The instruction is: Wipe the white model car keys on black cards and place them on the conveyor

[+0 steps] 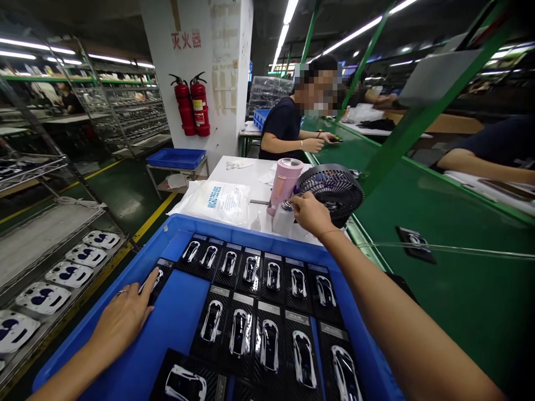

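Green factory bench (pixel 451 312), strip lights (pixel 355 27) above: a blue plastic tray (pixel 175 312) holds black cards (pixel 273 278) of white car-shaped pieces (pixel 270 345). The left hand (pixel 119 323) lies flat, fingers open against one card; the right hand (pixel 307 214) grips the cap of a white bottle (pixel 283 221).

1. Red characters 灭火器 ("fire extinguisher") - I read these on a sign (pixel 186 39) on the white pillar (pixel 234 33), directly above two red fire extinguishers (pixel 192 106); their own labels are too small to read.
2. Printed label (pixel 221 203) on the white plastic bag (pixel 186 205): blue capitals and finer print, too blurred to read.
3. Pale tags (pixel 267 307) on the black cards (pixel 254 348) in front of me - lettering illegible.
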Tool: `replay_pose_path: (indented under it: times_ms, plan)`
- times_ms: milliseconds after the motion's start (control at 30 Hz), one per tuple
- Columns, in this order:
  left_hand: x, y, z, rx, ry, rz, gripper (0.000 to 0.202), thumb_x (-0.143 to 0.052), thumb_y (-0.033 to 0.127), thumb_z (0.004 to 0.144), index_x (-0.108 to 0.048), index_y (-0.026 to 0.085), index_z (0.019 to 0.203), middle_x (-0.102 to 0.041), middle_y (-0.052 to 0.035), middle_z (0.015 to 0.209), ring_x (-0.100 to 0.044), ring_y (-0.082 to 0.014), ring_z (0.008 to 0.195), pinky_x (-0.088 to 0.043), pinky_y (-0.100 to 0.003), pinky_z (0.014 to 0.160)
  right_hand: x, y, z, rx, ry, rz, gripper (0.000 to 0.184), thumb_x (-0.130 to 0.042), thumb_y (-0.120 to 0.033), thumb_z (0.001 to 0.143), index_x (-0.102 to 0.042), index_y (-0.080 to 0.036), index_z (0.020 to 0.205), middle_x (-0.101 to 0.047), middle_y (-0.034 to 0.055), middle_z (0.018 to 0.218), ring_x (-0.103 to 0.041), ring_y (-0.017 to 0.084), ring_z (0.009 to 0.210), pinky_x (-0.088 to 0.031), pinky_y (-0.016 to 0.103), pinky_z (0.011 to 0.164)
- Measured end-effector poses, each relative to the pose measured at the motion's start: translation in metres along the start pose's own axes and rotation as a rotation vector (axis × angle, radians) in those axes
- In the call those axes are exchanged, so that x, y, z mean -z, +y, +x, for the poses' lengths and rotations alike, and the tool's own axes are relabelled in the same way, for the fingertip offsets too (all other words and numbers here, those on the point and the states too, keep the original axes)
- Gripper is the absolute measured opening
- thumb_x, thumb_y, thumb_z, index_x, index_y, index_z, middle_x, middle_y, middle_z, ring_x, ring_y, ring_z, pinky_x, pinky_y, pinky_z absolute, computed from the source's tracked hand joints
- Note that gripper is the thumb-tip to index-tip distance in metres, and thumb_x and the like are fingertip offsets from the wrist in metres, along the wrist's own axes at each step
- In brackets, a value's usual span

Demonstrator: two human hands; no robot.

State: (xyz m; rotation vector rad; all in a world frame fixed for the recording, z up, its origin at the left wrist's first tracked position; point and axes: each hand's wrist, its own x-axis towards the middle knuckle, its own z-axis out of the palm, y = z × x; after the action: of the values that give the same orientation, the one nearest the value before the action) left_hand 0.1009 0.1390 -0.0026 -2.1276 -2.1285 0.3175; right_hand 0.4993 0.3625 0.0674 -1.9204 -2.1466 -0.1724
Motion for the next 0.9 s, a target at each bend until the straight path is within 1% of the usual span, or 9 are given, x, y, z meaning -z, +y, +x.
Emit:
replay_pose_path:
  times_ms: [167,300,467,533,600,700,733,833,900]
  plan:
    - [-0.005,-0.008,-0.024,-0.006,-0.019,-0.032,0.06,-0.031,0.018,0.082,-0.02,0.02,0.141,-0.059,-0.0124,0.096,-0.057,-0.0272,0.087,-0.042,-0.039,0.081,0.003,-0.001,-0.001,-0.018,-0.022,-0.004,0.026,-0.05,-0.03,0.092,-0.052,-0.016,0.113,-0.053,0.0079,0.112,-0.057,0.019,0.092,-0.05,0.037,0.077]
    - [-0.008,-0.009,-0.044,0.03,-0.025,-0.044,0.061,-0.03,0.023,0.084,-0.011,0.022,0.142,-0.058,-0.0132,0.101,-0.059,-0.0267,0.083,-0.044,-0.038,0.075,0.002,-0.001,-0.001,-0.029,-0.028,0.028,0.025,-0.051,-0.03,0.091,-0.053,-0.016,0.112,-0.054,0.0078,0.111,-0.057,0.019,0.092,-0.049,0.038,0.078]
    - [-0.008,-0.007,-0.04,0.019,-0.064,-0.119,0.06,-0.028,0.028,0.085,-0.011,0.017,0.142,-0.059,-0.0137,0.1,-0.058,-0.0276,0.091,-0.042,-0.039,0.083,0.007,-0.005,0.001,-0.028,0.003,0.119,0.023,-0.053,-0.028,0.09,-0.055,-0.014,0.108,-0.055,0.0075,0.109,-0.057,0.019,0.092,-0.049,0.039,0.079]
    - [-0.006,-0.005,-0.037,0.02,-0.076,-0.135,0.062,-0.031,0.027,0.084,-0.012,0.018,0.142,-0.059,-0.0125,0.098,-0.057,-0.028,0.093,-0.04,-0.039,0.086,0.015,-0.006,-0.001,-0.028,0.049,0.181,0.022,-0.054,-0.028,0.09,-0.056,-0.014,0.106,-0.055,0.0071,0.108,-0.056,0.019,0.092,-0.048,0.039,0.08]
    - [-0.003,-0.003,-0.038,0.038,-0.062,-0.16,0.064,-0.033,0.026,0.082,-0.011,0.02,0.142,-0.057,-0.0116,0.099,-0.058,-0.0281,0.09,-0.042,-0.04,0.082,0.027,-0.007,-0.009,-0.028,0.127,0.263,0.021,-0.052,-0.028,0.09,-0.056,-0.014,0.106,-0.055,0.0067,0.107,-0.055,0.019,0.093,-0.046,0.039,0.081]
    - [0.005,-0.003,-0.042,0.078,-0.053,-0.281,0.068,-0.036,0.026,0.08,-0.008,0.023,0.142,-0.053,-0.0113,0.102,-0.059,-0.026,0.082,-0.045,-0.039,0.075,0.044,-0.008,-0.039,0.011,0.225,0.418,0.02,-0.046,-0.023,0.092,-0.057,-0.014,0.106,-0.055,0.0058,0.098,-0.054,0.018,0.087,-0.045,0.036,0.078]
    - [0.007,-0.004,-0.042,0.088,-0.063,-0.365,0.071,-0.04,0.028,0.079,-0.008,0.024,0.142,-0.053,-0.0112,0.104,-0.059,-0.0259,0.084,-0.045,-0.039,0.076,0.048,-0.009,-0.053,0.043,0.231,0.475,0.021,-0.044,-0.022,0.092,-0.058,-0.014,0.106,-0.055,0.0051,0.092,-0.054,0.017,0.082,-0.045,0.033,0.075]
    - [0.017,-0.012,-0.037,0.169,-0.139,-0.745,0.082,-0.053,0.045,0.073,-0.012,0.027,0.141,-0.056,-0.0085,0.106,-0.056,-0.0271,0.101,-0.043,-0.039,0.086,0.051,-0.015,-0.102,0.161,0.173,0.642,0.024,-0.043,-0.025,0.091,-0.063,-0.018,0.102,-0.053,0.0027,0.077,-0.051,0.015,0.068,-0.044,0.027,0.064]
    - [0.024,-0.018,-0.03,0.257,-0.224,-1.018,0.079,-0.052,0.055,0.072,-0.021,0.026,0.139,-0.06,-0.0066,0.102,-0.055,-0.0263,0.103,-0.043,-0.039,0.087,0.05,-0.02,-0.132,0.212,0.114,0.731,0.025,-0.043,-0.028,0.09,-0.064,-0.019,0.1,-0.051,0.0017,0.073,-0.049,0.014,0.062,-0.041,0.025,0.057]
